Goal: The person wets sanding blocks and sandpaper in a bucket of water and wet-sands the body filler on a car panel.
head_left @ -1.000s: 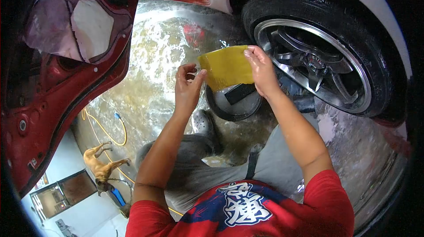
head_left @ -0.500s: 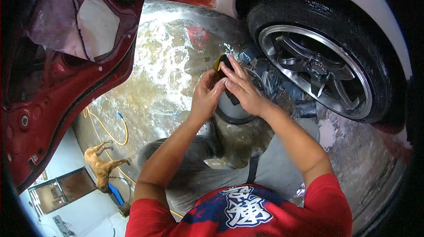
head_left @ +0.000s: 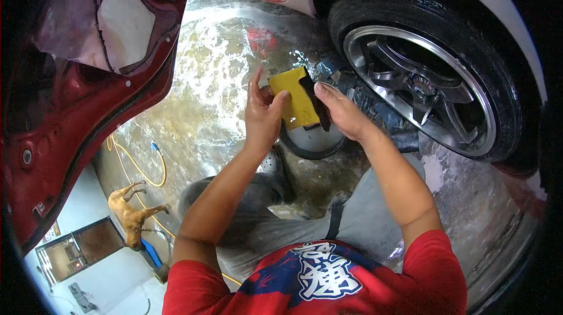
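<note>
A yellow sheet (head_left: 291, 99) with a dark flap (head_left: 315, 102) folded over its right side is held between both hands. My left hand (head_left: 264, 112) has its thumb on the yellow face, with the other fingers at or behind the left edge. My right hand (head_left: 342, 109) pinches the dark flap at the right edge. Below the sheet, a round dark-rimmed basin (head_left: 314, 154) stands on the wet floor, partly covered by the sheet and my right hand.
A car wheel (head_left: 422, 89) fills the upper right under a white fender. An open red car door (head_left: 70, 139) spans the left. On the lower left are a yellow hose (head_left: 142, 179), a chained tan dog (head_left: 134, 212) and a window in a pale wall.
The sheet was spread out flat and yellow, then was brought together between the hands. Now it is folded smaller, its dark side showing on the right, and the hands are farther apart again.
</note>
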### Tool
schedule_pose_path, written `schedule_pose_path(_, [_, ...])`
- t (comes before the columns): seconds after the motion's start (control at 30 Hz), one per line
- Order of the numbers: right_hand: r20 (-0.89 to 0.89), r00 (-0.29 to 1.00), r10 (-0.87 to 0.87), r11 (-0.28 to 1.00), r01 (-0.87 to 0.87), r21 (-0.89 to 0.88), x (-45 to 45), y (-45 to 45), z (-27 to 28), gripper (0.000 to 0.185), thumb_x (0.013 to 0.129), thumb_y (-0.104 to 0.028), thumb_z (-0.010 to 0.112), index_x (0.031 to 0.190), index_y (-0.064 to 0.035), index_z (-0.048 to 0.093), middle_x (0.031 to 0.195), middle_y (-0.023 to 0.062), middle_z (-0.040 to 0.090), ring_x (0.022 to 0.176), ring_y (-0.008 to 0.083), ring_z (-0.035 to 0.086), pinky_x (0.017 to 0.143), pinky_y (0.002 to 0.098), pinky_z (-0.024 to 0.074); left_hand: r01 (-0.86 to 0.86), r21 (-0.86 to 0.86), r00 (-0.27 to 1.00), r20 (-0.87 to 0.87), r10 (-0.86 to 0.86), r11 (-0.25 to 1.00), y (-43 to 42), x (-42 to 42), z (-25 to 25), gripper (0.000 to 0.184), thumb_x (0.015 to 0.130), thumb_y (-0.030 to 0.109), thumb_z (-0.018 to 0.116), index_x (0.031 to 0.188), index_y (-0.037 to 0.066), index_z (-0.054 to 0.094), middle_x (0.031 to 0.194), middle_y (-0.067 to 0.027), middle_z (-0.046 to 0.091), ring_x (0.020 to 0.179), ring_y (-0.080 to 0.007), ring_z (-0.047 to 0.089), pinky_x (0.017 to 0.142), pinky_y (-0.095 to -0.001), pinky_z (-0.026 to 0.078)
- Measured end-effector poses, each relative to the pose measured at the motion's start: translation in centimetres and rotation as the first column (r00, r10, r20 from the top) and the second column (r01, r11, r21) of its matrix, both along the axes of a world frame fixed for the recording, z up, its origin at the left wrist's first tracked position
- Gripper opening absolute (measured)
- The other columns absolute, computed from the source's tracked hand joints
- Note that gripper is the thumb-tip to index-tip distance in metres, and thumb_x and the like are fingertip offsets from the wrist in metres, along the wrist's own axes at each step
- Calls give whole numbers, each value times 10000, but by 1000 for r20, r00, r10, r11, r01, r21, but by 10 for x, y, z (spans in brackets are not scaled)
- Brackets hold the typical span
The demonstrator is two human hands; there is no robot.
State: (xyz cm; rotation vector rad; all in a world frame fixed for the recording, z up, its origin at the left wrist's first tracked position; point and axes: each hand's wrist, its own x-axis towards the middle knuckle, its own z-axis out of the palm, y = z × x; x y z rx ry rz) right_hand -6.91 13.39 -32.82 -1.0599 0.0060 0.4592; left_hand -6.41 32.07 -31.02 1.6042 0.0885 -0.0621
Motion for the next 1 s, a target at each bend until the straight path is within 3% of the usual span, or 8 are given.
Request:
schedule_pose_path(0.13, [179, 984, -7, 944, 65, -324, 3, 11, -27, 643, 1046, -489, 527, 1340, 83, 514, 1255, 152, 649, 1150, 242, 618, 1027, 358, 450, 67, 265, 996, 42, -81, 962, 4, 1, -4, 256, 960, 68, 643, 1208, 18, 607, 1049, -63, 646, 945, -138, 611, 850, -295, 502])
schedule_pose_path(0.2, [305, 952, -26, 797, 204, -569, -1, 18, -36, 617, 1037, -481, 547, 1303, 75, 524, 1223, 201, 661, 1135, 314, 641, 988, 395, 472, 60, -34, 993, -104, -63, 998, 4, -2, 5, 213, 973, 110, 645, 1160, 12, 618, 1016, -52, 643, 919, -121, 596, 837, -282, 487])
schedule_pose_path(0.23, [313, 950, -19, 840, 184, -510, -4, 16, -6, 532, 1022, -440, 587, 1228, 48, 541, 1150, 262, 655, 1081, 395, 654, 909, 454, 491, 36, -181, 982, -176, -69, 983, 3, -2, 10, 200, 979, 131, 646, 1136, 8, 624, 1000, -47, 642, 906, -113, 589, 830, -275, 480])
schedule_pose_path(0.33, [440, 893, -100, 817, 326, -476, -9, 30, -17, 455, 1013, -405, 613, 1177, 15, 550, 1082, 263, 659, 1016, 416, 662, 856, 476, 494, 90, 190, 995, 20, -96, 978, 1, 1, -3, 186, 1003, 170, 631, 1097, 10, 641, 989, -39, 648, 898, -101, 576, 820, -270, 466])
schedule_pose_path(0.47, [343, 933, -113, 915, 232, -329, -8, 32, -31, 397, 1000, -327, 651, 1190, 12, 566, 1013, 196, 670, 934, 326, 658, 852, 416, 499, 43, 186, 997, -66, -31, 982, 7, 3, 1, 163, 1013, 145, 617, 1100, 10, 643, 983, -40, 656, 908, -101, 575, 818, -263, 462])
schedule_pose_path(0.6, [230, 972, -41, 981, 83, -173, 1, 20, -33, 259, 1013, -186, 633, 1152, 30, 604, 1015, 91, 700, 934, 130, 625, 857, 316, 500, 16, 54, 1000, -28, -14, 998, -3, 1, 13, 227, 1010, 115, 612, 1211, 10, 604, 976, -52, 664, 922, -100, 581, 826, -257, 465])
schedule_pose_path(0.73, [198, 980, -37, 991, 61, -121, 2, 17, -22, 205, 1017, -134, 619, 1150, 22, 603, 1050, 48, 682, 959, 84, 593, 865, 283, 494, 6, -26, 996, -91, -8, 1000, -4, 5, 25, 334, 999, 120, 626, 1307, 15, 555, 954, -33, 655, 892, -68, 569, 785, -230, 448])
schedule_pose_path(1.0, [211, 976, -57, 996, 71, -61, 4, 14, -20, 188, 1009, -121, 635, 1118, 29, 600, 1035, 52, 675, 951, 84, 578, 853, 279, 493, -8, -289, 956, -284, -77, 957, 6, 6, 22, 246, 987, 132, 644, 1218, 49, 617, 913, 38, 612, 782, -34, 505, 696, -215, 397])
